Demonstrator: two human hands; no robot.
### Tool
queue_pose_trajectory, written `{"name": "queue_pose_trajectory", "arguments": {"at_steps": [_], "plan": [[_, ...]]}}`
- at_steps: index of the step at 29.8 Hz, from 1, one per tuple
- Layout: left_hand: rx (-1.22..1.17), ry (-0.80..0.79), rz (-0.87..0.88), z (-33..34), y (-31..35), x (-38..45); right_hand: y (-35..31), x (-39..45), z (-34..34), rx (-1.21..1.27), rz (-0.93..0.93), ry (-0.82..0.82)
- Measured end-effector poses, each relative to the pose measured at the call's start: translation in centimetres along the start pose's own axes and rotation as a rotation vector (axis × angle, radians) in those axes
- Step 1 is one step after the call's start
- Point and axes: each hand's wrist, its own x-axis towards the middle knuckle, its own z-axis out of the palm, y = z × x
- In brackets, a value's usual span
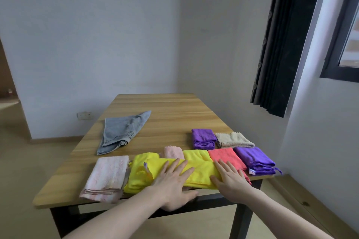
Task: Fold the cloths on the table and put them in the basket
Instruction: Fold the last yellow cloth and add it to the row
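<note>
Your left hand (172, 178) and right hand (230, 177) both lie flat, fingers spread, pressing the yellow cloth (194, 169) at the near edge of the table (165, 114). Crowding it: a pale pink towel (108, 176) touching on the left, a coral cloth (226, 155) partly under your right hand, a small pink cloth (173, 152) just behind. Further right sit 2 purple cloths (254, 158) (203, 138) and a beige cloth (233, 139). A grey towel (122, 132) lies far left, apart. Your left thumb is hidden below the table edge.
</note>
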Motion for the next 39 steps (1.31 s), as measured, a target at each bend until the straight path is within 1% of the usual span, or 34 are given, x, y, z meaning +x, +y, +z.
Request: {"name": "queue_pose_trajectory", "arguments": {"at_steps": [3, 7, 11, 14, 17, 20, 25, 32, 39], "plan": [[-0.080, 0.009, -0.045, -0.3, -1.2, -0.1, -0.1, -0.2, -0.1, -0.007, -0.003, -0.011], [-0.274, 0.056, -0.202, -1.0, -5.0, 0.2, -0.2, -0.4, -0.3, -0.008, 0.000, -0.009], [-0.334, 0.144, -0.342, -0.2, -9.7, -0.5, -0.4, -0.1, -0.9, 0.004, 0.019, -0.016], [-0.389, 0.161, -0.388, 0.5, -11.5, -1.4, -0.6, 0.0, -1.3, 0.013, 0.035, -0.009], [-0.447, 0.187, -0.394, 1.0, -11.9, -2.0, -0.8, 0.1, -1.9, 0.021, 0.048, -0.011], [-0.477, 0.258, -0.382, 1.7, -11.7, -2.4, -0.9, 0.1, -2.5, 0.040, 0.083, -0.028], [-0.417, 0.339, -0.379, 2.3, -11.2, -2.4, -0.4, 0.9, -3.4, 0.154, 0.187, 0.017], [-0.423, 0.349, -0.368, 2.5, -11.2, -2.4, 0.3, 1.6, -4.7, 0.210, 0.285, 0.027], [-0.425, 0.347, -0.358, 3.0, -11.7, -2.2, -0.4, 2.1, -7.1, 0.310, 0.267, 0.033]]}}
